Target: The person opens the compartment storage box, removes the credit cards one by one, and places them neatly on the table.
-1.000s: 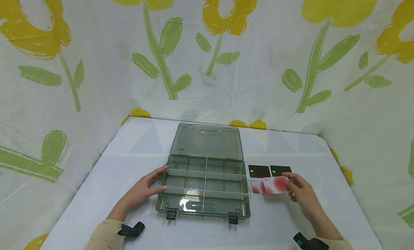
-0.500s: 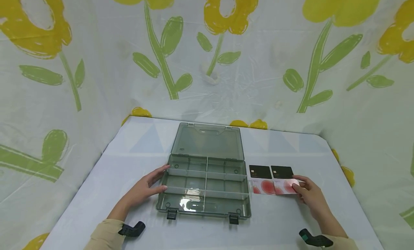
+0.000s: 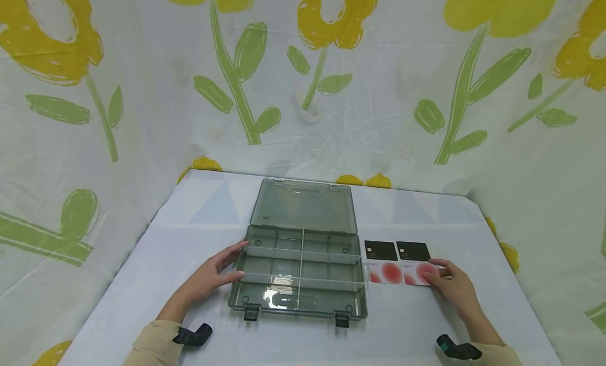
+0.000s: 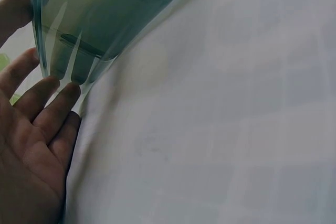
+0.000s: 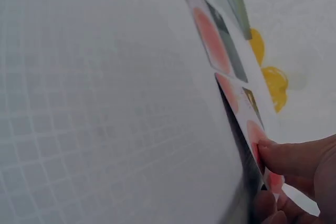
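Note:
My left hand [image 3: 210, 275] rests against the left side of a grey-green clear plastic organizer box [image 3: 326, 271], fingers extended. In the left wrist view, the fingertips touch the box's side wall. The box's lid [image 3: 303, 205] is laid back and its divided compartments hold nothing. To its right lie two black cards [image 3: 380, 250] in a row, with a pink-and-white card [image 3: 385, 273] in front of the left one. My right hand [image 3: 456, 291] pinches the right end of a second pink-and-white card [image 5: 244, 111], thumb on top and fingers beneath; its near edge looks slightly raised.
Two dark latches [image 3: 342, 321] stick out from the box's front edge. Everything stands on a white table [image 3: 393, 334]. Fabric walls [image 3: 355, 119] with printed yellow flowers enclose the back and sides.
My right hand has drawn the upper pink card rightward, off the other pink card, to a place in front of the right black card. The left hand stays on the box.

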Demonstrator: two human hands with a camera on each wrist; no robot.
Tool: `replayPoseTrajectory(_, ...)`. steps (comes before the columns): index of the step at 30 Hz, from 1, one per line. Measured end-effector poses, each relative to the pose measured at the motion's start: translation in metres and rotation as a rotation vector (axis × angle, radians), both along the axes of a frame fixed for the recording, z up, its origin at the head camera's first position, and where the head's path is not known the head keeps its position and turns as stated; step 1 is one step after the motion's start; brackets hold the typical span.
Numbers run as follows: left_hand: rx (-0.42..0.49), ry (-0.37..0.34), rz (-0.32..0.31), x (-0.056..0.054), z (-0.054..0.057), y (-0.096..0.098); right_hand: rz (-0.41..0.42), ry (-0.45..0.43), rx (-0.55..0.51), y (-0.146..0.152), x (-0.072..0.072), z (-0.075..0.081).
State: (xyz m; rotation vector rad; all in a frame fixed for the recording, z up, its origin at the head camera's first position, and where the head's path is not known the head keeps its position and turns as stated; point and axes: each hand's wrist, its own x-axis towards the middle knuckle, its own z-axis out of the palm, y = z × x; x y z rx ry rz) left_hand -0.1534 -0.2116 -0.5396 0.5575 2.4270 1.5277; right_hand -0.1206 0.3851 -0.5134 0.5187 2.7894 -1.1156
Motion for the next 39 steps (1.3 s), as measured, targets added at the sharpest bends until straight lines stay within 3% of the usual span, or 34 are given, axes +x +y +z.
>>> replayPoseTrajectory(6, -0.004, 0.004, -0.006, 0.000, -0.001, 0.000, 0.059, 0.006, 0.156, -0.001, -0.002, -0.001)
replayPoseTrajectory(15, -0.002, 0.006, -0.006, -0.001, 0.000, 0.000, 0.092, 0.056, 0.236, -0.003, -0.003, -0.002)
replayPoseTrajectory(30, 0.006, 0.006, -0.015, 0.000, 0.003, 0.000, -0.039, 0.064, 0.113, -0.001, 0.003, -0.007)
replayPoseTrajectory(39, 0.043, -0.001, -0.049, -0.001, 0.009, -0.007, -0.043, 0.071, 0.114, 0.005, 0.003, -0.005)
